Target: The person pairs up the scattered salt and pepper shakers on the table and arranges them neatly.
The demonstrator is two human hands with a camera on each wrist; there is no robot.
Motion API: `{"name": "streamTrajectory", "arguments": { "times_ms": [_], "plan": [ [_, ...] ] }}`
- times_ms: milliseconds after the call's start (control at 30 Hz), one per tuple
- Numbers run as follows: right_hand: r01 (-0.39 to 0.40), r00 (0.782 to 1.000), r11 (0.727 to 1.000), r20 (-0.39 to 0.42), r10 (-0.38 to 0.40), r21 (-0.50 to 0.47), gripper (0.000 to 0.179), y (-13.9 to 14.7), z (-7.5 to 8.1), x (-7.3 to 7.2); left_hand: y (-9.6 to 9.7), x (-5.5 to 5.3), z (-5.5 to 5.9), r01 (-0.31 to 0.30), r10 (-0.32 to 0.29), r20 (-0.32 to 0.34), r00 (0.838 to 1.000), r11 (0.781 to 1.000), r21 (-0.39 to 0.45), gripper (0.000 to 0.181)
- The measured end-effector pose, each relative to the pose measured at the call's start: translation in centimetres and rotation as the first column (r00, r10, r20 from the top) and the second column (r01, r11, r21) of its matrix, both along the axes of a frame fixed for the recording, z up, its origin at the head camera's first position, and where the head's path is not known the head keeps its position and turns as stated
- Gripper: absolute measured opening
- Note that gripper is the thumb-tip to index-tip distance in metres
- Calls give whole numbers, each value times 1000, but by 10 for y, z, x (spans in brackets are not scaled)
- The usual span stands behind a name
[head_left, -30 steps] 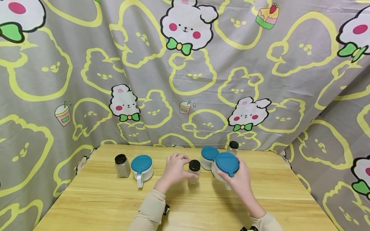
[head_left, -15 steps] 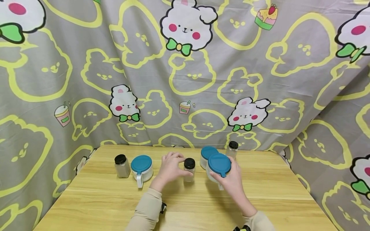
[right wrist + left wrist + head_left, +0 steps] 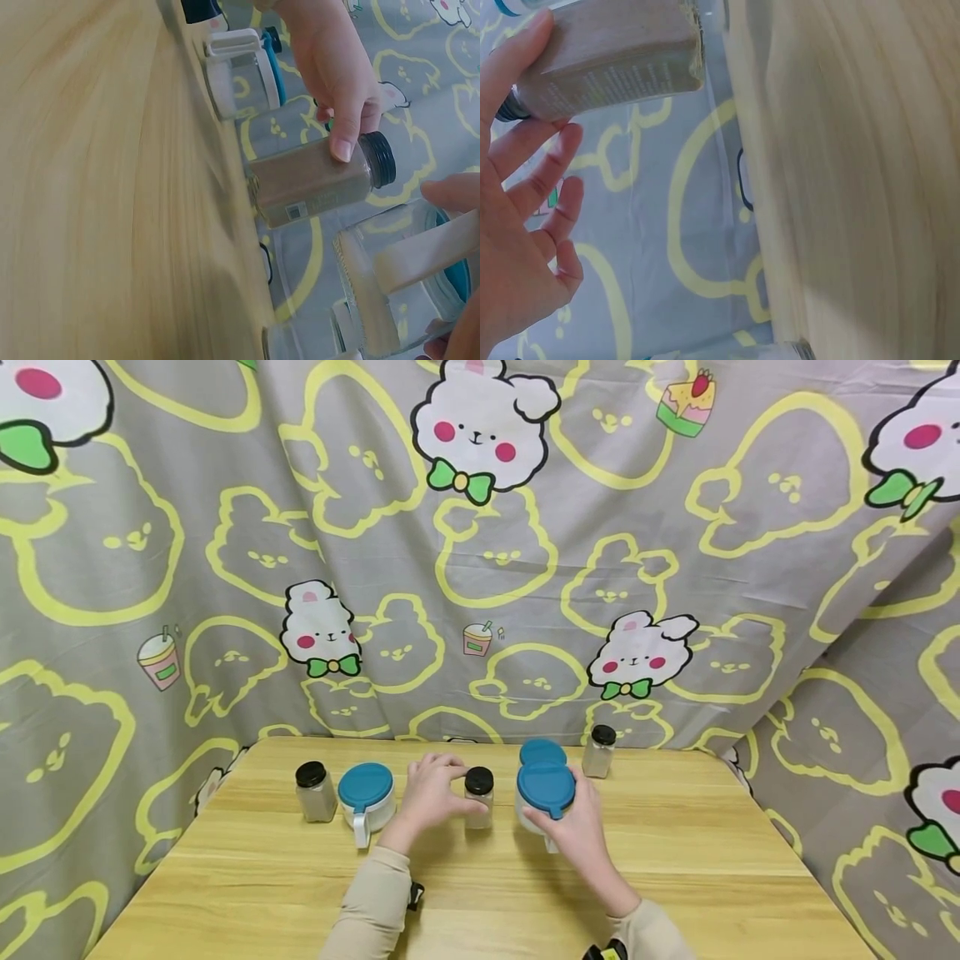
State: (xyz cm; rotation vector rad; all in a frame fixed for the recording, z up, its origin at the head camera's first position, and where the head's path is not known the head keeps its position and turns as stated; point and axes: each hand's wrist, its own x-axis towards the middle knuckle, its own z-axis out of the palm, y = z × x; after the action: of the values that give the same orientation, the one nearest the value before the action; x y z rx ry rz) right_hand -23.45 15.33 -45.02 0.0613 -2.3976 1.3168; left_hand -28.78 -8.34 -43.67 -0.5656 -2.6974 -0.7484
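My left hand [image 3: 431, 793] pinches a clear spice jar [image 3: 478, 814] with a black lid between thumb and fingers. In the left wrist view the spice jar [image 3: 619, 56] shows brown powder inside, its base close over the table. My right hand [image 3: 576, 822] grips a clear seasoning pot [image 3: 546, 787] with a blue lid and white handle. Seen from the right wrist, this pot [image 3: 371, 292] has pale contents at its bottom and is held up off the table. Another blue-lidded pot [image 3: 543, 750] stands right behind it, partly hidden.
A black-lidded jar [image 3: 316, 793] and a third blue-lidded pot [image 3: 367, 793] with its handle forward stand at the left of the wooden table [image 3: 480, 902]. One more black-lidded jar [image 3: 599, 753] is at the back right. A patterned curtain [image 3: 480, 568] hangs behind the table.
Both hands have moved left, the left one with the spice jar and the right one with the seasoning pot. The back-right jar, partly covered before, now shows whole.
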Motion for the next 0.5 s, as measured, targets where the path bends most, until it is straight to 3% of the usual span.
{"name": "streamTrajectory", "arguments": {
  "times_ms": [500],
  "plan": [
    [-25,999,1000,20,25,-15,96,-24,-6,-3,-14,-3,1,-25,24,52,998,1000,8,72]
  ]
}}
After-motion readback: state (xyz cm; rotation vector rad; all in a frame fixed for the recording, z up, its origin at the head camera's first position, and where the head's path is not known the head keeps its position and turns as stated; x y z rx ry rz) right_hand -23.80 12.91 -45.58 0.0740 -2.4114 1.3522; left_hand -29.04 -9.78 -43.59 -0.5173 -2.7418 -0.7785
